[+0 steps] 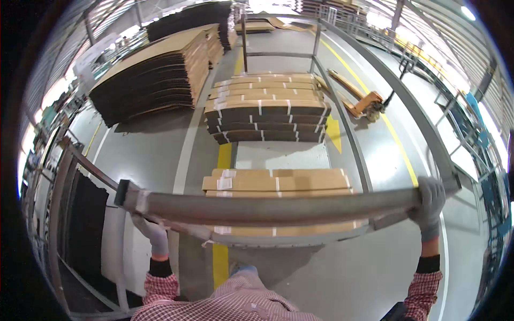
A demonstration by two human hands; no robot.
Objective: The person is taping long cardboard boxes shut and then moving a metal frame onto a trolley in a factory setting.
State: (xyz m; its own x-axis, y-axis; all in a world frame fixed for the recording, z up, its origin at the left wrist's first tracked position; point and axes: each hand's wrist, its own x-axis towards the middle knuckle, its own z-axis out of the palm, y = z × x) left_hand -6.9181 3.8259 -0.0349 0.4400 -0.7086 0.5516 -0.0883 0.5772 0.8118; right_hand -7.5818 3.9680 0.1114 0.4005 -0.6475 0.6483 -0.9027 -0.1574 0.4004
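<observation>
A grey metal rack (pixel 278 207) stands in front of me, its thick top bar crossing the view from left to right. My left hand (pixel 152 229), in a grey glove, is closed on the bar near its left end. At the opposite end, my right hand (pixel 429 202), also gloved, wraps around the bar by the corner. Inside the rack lie strapped bundles of flat brown cardboard (pixel 278 181), partly hidden behind the bar. Farther in, a taller stack of strapped cardboard bundles (pixel 267 108) rests on the rack's pale base (pixel 282 156).
Tall stacks of cardboard sheets (pixel 152 72) stand at the far left. An orange pallet jack (pixel 368 104) sits beyond the rack's right side. Another metal frame with a black panel (pixel 85 219) is close on my left. Yellow lines (pixel 220 265) mark the grey floor.
</observation>
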